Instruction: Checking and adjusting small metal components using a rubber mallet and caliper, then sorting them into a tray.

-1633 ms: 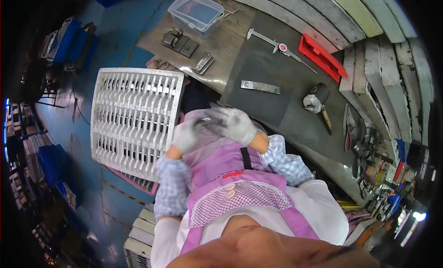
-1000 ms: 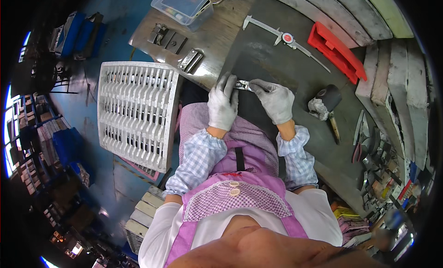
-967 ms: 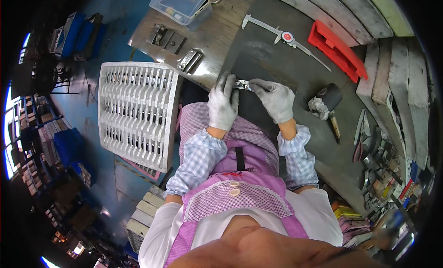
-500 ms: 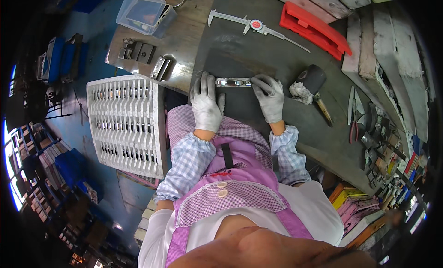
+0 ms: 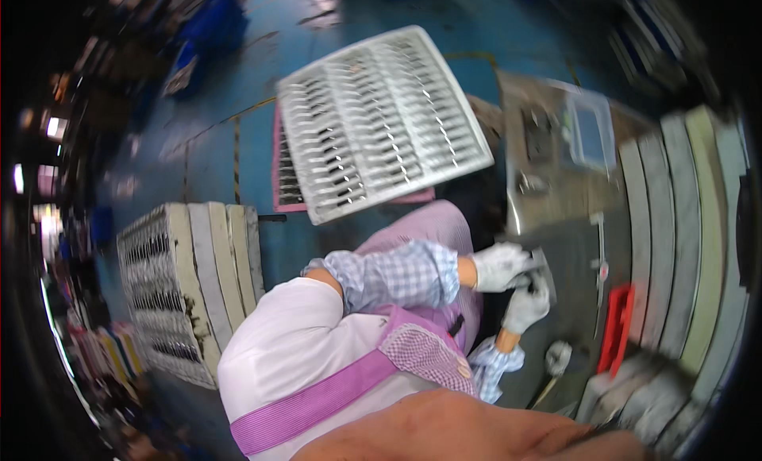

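Observation:
Both my hands wear white gloves and meet at the edge of the grey workbench (image 5: 571, 223) on the right. My left hand (image 5: 500, 266) is the upper one, reaching out from a blue checked sleeve. My right hand (image 5: 528, 302) sits just below it. Together they grip a small flat metal piece (image 5: 544, 262) that sticks out between the fingers. The picture is blurred by motion, so the piece's shape is unclear.
A large white slatted grille (image 5: 381, 119) lies on a pink frame on the blue floor. More white grilles (image 5: 182, 286) are stacked at the left. On the bench are a clear plastic box (image 5: 589, 131), a caliper (image 5: 601, 250), a red tool (image 5: 617, 330) and a mallet (image 5: 556, 358).
The view has swung round, so the bench now lies at the right. My hands, spread along the metal piece on the bench before, have come close together around it.

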The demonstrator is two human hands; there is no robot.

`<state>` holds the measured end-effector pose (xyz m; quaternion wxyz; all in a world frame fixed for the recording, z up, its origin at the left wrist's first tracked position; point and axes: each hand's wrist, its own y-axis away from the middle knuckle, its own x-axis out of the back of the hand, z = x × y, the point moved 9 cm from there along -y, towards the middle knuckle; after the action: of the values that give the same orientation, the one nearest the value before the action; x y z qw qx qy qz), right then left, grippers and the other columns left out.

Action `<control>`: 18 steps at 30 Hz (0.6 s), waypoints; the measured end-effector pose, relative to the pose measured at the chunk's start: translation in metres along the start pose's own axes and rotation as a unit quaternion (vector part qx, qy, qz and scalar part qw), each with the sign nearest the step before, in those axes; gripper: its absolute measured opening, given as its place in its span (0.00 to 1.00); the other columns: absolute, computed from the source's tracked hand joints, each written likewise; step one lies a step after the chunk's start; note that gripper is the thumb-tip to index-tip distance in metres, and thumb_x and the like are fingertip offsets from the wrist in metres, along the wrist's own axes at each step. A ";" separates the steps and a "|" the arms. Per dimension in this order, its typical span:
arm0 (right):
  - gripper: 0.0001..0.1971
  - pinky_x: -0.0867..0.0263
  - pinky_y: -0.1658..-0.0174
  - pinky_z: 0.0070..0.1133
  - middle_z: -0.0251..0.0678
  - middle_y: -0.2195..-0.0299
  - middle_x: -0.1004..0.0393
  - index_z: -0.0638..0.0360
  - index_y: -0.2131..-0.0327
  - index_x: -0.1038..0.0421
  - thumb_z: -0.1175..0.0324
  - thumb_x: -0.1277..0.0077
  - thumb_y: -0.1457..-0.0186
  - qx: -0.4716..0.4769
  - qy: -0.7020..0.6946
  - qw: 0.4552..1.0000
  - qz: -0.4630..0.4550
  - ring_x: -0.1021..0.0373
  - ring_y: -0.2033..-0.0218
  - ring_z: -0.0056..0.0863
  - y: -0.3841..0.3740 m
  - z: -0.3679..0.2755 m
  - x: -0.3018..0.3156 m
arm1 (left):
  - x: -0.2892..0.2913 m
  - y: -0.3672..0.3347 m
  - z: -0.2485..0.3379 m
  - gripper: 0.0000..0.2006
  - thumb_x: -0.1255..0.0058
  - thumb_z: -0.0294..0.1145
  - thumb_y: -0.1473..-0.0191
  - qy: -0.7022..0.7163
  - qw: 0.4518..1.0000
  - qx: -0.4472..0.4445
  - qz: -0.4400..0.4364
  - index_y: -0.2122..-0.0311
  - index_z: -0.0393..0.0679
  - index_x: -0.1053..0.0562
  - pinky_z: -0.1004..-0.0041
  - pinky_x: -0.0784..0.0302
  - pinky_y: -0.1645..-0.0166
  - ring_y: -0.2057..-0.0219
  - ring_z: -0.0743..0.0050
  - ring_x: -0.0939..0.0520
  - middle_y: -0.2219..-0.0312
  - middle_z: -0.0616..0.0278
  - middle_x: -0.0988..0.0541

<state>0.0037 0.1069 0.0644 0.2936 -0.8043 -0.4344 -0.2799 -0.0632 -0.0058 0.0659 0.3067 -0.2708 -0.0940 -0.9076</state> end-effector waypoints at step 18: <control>0.16 0.27 0.51 0.25 0.40 0.58 0.18 0.54 0.51 0.20 0.72 0.44 0.43 0.072 0.012 0.923 -0.377 0.21 0.58 0.32 0.013 -0.085 -0.131 | 0.324 0.390 -0.526 0.13 0.50 0.35 0.43 -0.191 0.758 0.515 0.351 0.56 0.53 0.16 0.53 0.20 0.50 0.56 0.49 0.15 0.59 0.50 0.15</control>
<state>-0.0624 -0.0301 0.0260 0.2281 -0.5546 -0.7209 -0.3474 -0.2698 -0.6570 -0.1944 0.6723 -0.2540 -0.5027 -0.4804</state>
